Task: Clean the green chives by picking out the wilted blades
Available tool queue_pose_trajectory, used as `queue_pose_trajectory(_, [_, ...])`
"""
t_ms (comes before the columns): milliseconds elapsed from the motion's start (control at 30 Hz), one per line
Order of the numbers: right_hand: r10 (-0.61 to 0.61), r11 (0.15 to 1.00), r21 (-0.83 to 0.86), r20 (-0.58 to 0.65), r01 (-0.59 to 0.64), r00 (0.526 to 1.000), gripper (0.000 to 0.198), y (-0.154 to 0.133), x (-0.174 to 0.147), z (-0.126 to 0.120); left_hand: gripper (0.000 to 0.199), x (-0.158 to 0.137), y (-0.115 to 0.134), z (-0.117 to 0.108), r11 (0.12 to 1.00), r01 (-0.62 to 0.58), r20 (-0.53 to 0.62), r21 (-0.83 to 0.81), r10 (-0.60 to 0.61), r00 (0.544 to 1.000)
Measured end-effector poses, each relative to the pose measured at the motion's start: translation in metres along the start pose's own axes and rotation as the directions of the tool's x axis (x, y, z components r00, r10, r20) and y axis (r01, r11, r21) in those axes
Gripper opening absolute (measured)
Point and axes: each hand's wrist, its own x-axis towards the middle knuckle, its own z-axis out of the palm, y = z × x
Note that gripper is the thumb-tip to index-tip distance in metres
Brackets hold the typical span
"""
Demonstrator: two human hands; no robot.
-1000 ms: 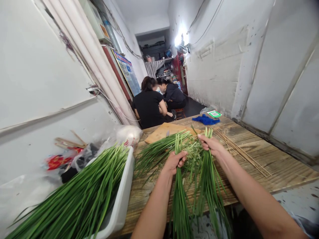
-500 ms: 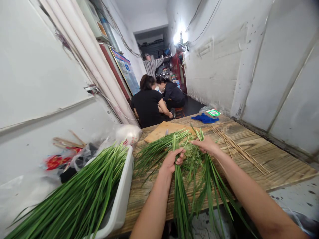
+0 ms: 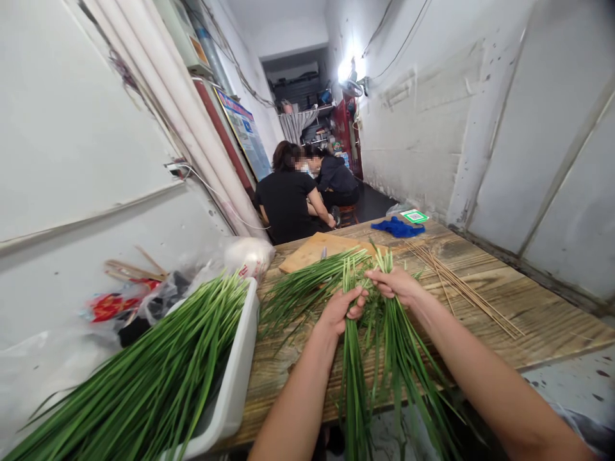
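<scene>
My left hand [image 3: 346, 306] is closed round a bunch of Chinese chives [image 3: 354, 378], whose pale stem ends point up and whose green leaves hang over the table's front edge. Close beside it, my right hand [image 3: 393, 283] grips a second bunch of chives [image 3: 403, 352], leaves drooping toward me. The fingertips of both hands nearly meet; whether a stalk passes between them I cannot make out. Behind my left hand, a pile of chives [image 3: 307, 285] lies across the wooden table [image 3: 298, 378]. Loose trimmings [image 3: 369, 320] lie partly hidden between the two bunches.
A white tub [image 3: 235, 378] heaped with chives [image 3: 158, 365] stands at the left. Farther back are a cutting board [image 3: 307, 251], a blue cloth [image 3: 398, 226] and a green code card [image 3: 414, 216]. Thin sticks [image 3: 466, 291] lie at right. Two people [image 3: 288, 198] sit beyond the table.
My hands have come closer together, the left moving right with its bunch. The right hand's fingers have drawn in near the left fingertips. The view has shifted slightly.
</scene>
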Motion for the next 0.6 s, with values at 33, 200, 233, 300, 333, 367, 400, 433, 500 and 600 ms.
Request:
queue_pose_trajectory(33, [-0.009, 0.999, 0.047, -0.031, 0.011, 0.999, 0.039, -0.002, 0.002, -0.005, 0.036, -0.001, 0.001, 0.001, 1.0, 0.005, 0.02, -0.015, -0.005, 1.0])
queue_pose_trajectory(200, [-0.035, 0.957, 0.279, -0.177, 0.084, 0.984, 0.036, -0.018, 0.013, -0.033, 0.029, -0.002, 0.004, 0.0, 0.993, 0.036, 0.074, -0.115, -0.027, 0.997])
queue_pose_trajectory(233, [-0.013, 0.952, 0.3, -0.171, 0.064, 0.985, 0.037, -0.02, 0.013, -0.035, 0.029, -0.002, 0.005, 0.0, 0.99, 0.032, 0.073, -0.135, -0.022, 0.997])
queue_pose_trajectory(300, [0.045, 0.955, 0.295, -0.084, -0.018, 0.995, 0.037, -0.02, 0.01, -0.032, 0.028, -0.001, 0.005, -0.001, 0.987, 0.03, 0.062, -0.158, -0.02, 0.998])
queue_pose_trajectory(333, [0.068, 0.962, 0.268, -0.015, -0.062, 0.998, 0.034, -0.018, 0.008, -0.027, 0.028, -0.001, 0.005, -0.001, 0.986, 0.033, 0.055, -0.161, -0.025, 0.998])
queue_pose_trajectory(367, [0.084, 0.969, 0.228, 0.055, -0.094, 0.995, 0.031, -0.016, 0.005, -0.022, 0.028, -0.001, 0.005, -0.001, 0.986, 0.038, 0.049, -0.16, -0.031, 0.998])
queue_pose_trajectory(400, [0.091, 0.977, 0.184, 0.115, -0.111, 0.989, 0.031, -0.013, 0.003, -0.016, 0.028, -0.001, 0.005, 0.0, 0.987, 0.043, 0.043, -0.155, -0.037, 0.998])
queue_pose_trajectory(433, [0.092, 0.982, 0.148, 0.148, -0.114, 0.985, 0.032, -0.01, 0.0, -0.01, 0.028, -0.001, 0.005, 0.0, 0.988, 0.047, 0.037, -0.146, -0.042, 0.998])
queue_pose_trajectory(500, [0.094, 0.989, 0.101, 0.155, -0.11, 0.984, 0.034, -0.005, -0.003, -0.002, 0.029, -0.001, 0.004, 0.001, 0.992, 0.049, 0.029, -0.118, -0.046, 0.998])
queue_pose_trajectory(600, [0.083, 0.993, 0.078, 0.096, -0.091, 0.992, 0.034, -0.001, -0.003, 0.002, 0.029, -0.001, 0.003, 0.002, 0.995, 0.047, 0.034, -0.086, -0.045, 0.998])
